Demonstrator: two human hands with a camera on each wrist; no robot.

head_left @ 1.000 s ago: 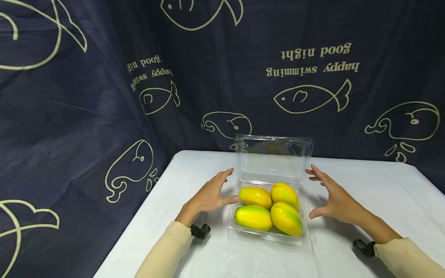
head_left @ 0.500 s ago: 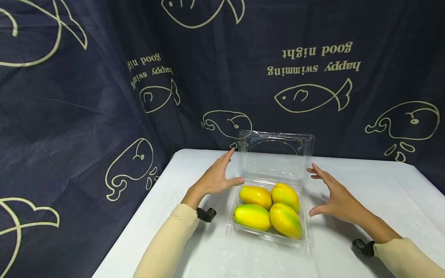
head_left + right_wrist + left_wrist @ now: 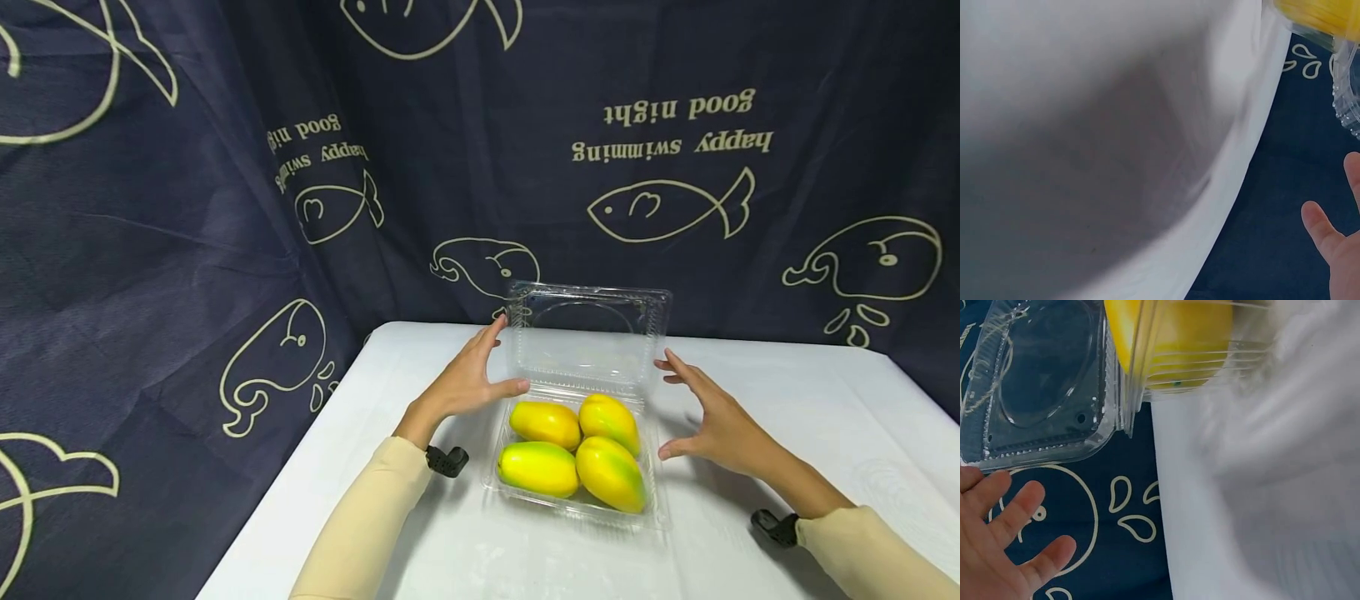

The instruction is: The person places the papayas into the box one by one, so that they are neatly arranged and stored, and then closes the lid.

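Observation:
A clear plastic clamshell box (image 3: 570,512) sits on the table with its lid (image 3: 588,337) raised at the back. Several yellow-green mangoes (image 3: 610,473) fill its base. My left hand (image 3: 467,377) hovers at the box's left side, fingers spread and extended near the lid, thumb pointing over the base's back corner. Across from it, my right hand (image 3: 722,423) is held at the right side with thumb and fingers apart, holding nothing. In the left wrist view the left fingers (image 3: 1017,512) reach beside the lid's edge. The right wrist view shows the right thumb (image 3: 1319,226) below the lid's corner.
A white cloth covers the table (image 3: 795,400). Behind and to the left hangs a dark blue curtain (image 3: 480,167) with fish and whale drawings; the raised lid stands in front of it. Black wrist cameras (image 3: 447,461) are strapped on both wrists.
My left hand has moved away from me, from beside the base up to the lid's left side. The lid shifted slightly. My right hand has stayed nearly still.

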